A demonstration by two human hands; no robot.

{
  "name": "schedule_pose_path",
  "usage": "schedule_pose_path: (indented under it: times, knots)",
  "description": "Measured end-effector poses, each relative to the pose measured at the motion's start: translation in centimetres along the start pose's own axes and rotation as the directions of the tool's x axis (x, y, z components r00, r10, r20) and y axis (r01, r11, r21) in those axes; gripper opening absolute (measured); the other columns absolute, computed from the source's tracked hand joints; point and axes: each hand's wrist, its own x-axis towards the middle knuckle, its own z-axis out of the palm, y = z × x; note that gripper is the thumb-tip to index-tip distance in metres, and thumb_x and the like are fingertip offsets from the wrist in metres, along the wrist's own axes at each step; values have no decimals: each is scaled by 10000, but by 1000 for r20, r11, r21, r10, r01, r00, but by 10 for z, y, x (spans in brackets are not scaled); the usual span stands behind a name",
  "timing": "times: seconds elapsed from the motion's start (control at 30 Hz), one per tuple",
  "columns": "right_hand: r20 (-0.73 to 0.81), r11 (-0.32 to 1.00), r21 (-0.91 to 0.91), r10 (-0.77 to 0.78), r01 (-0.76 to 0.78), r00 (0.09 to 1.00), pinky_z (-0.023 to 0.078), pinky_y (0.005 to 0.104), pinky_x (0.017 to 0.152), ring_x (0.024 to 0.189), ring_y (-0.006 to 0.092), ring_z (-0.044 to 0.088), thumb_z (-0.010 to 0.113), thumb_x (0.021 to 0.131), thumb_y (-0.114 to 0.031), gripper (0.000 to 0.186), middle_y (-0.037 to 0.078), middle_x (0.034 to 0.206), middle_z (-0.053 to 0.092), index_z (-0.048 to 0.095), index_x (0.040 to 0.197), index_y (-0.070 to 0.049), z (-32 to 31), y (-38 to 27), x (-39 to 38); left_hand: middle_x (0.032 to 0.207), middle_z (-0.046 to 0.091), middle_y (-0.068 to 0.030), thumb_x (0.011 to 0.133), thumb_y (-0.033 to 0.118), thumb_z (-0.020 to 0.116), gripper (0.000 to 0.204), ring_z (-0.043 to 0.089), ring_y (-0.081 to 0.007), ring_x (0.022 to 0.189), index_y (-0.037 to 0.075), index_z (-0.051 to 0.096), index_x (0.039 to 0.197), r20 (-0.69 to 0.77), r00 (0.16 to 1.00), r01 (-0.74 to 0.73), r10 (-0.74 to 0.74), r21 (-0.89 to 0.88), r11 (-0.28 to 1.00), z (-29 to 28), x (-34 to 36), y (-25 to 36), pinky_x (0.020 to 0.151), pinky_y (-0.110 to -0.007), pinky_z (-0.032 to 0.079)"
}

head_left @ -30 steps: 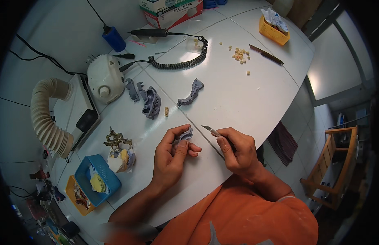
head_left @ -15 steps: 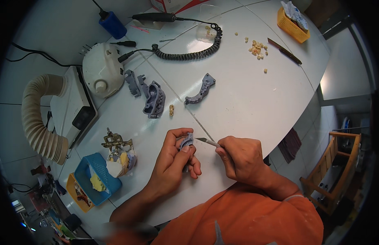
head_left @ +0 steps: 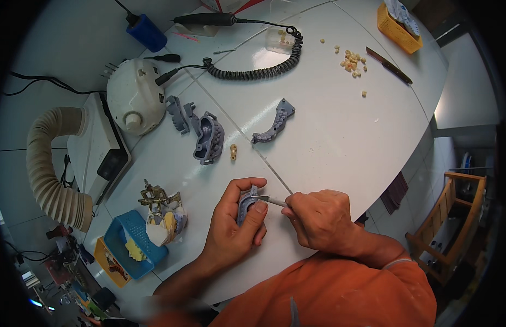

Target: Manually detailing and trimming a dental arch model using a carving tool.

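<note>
It's shot off a head-worn fisheye, aimed down at left hand (head_left: pixel 233 228) and right hand (head_left: pixel 321 219) fairly close up, white table (head_left: pixel 335 147) caught wide.

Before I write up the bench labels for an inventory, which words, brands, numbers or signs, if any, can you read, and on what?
None can be read.
White machine with the knob: any marks too small to read.
Red and white box: cut off by the upper edge, no readable words.
Small knife and gray piece: no lettering visible.
</note>
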Motion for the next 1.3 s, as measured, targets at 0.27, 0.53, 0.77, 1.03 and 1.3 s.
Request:
schedule_pose_path:
  times: [0.27,0.53,0.77,1.03,1.3]
  knots:
    - [7,1000,-15,6,-6,1000,376,363,451,459,197,514,776,997,-199,241,14,611,491,602,862,-102,-1,-1,1,743,517,19,1159,171,568,369,487,-65,542,11,493,1484,-39,999,0,1,16,1000,2,0,0,530,-240,384]
    - [4,999,-37,0,0,1000,374,355,453,461,189,517,776,999,-206,244,8,611,488,602,859,-108,-1,-2,2,745,526,17,1156,147,562,323,471,-61,532,4,532,1445,-61,998,6,-6,7,1000,4,0,-1,521,-241,379]
    - [20,999,-47,1,0,1000,369,349,460,458,184,514,764,1009,-209,256,4,598,488,595,845,-108,-1,-3,1,750,524,21,1152,139,574,288,468,-59,527,3,554,1405,-93,996,-1,4,33,999,6,0,-2,507,-242,375]
    - [28,998,-65,-7,9,1000,367,350,461,450,185,508,761,1010,-205,279,2,585,478,576,822,-113,-3,-4,3,754,544,56,1142,153,627,145,491,-26,575,25,598,1205,-104,994,22,-20,18,1000,3,-1,-6,526,-232,382]
    - [19,998,-54,-12,13,1000,367,353,458,443,190,504,770,998,-198,280,3,576,474,573,818,-116,-2,-3,2,757,540,32,1147,155,610,139,479,-46,544,31,588,1204,-105,994,-9,12,27,1000,4,-1,-7,501,-243,379]
